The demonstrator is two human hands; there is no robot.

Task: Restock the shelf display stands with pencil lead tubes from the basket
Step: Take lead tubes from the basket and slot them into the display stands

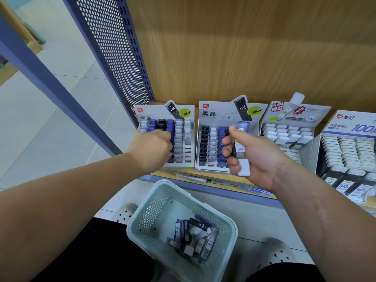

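Note:
My left hand (151,148) reaches over the leftmost display stand (188,151), fingers curled down among its black and blue lead tubes (161,124); the fingertips are hidden, so what they hold cannot be told. My right hand (250,157) grips a bunch of lead tubes (241,147) upright in front of the second display stand (205,147). One has a clear blue top, another a white end. Below, a pale green perforated basket (154,212) holds several loose lead tubes (195,237).
Two more display stands (284,131) (345,151) with white-capped tubes sit to the right on the wooden shelf (219,177). A perforated blue upright (122,58) bounds the shelf on the left. Pale clogs (278,253) and dark shorts lie beside the basket.

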